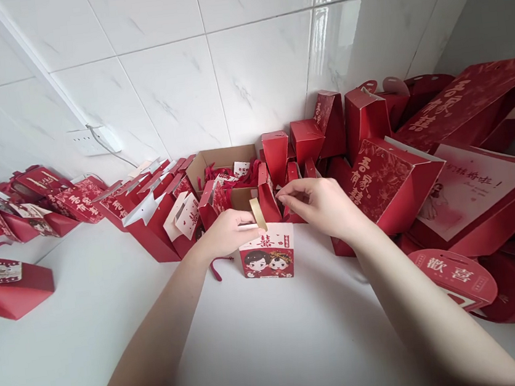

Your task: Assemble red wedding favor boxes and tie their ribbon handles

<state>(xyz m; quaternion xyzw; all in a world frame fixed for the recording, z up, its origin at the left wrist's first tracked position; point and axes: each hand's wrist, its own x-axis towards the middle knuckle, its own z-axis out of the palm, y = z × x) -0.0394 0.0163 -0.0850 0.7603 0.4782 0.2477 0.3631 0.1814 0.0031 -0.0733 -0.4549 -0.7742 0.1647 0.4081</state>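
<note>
A small red and white gift box (266, 251) with two cartoon figures on its front stands upright on the white table (115, 333). My left hand (226, 232) is closed on the box's top left edge, beside a tan flap (257, 214) that sticks up from the top. My right hand (321, 201) is over the box's top right, its fingertips pinched on something small and red that I cannot make out.
An open cardboard box (223, 169) with red ribbons stands behind the gift box. Red paper bags and folded red boxes line the tiled wall to the left (77, 201) and pile up on the right (423, 180). A wall socket (93, 140) is at back left.
</note>
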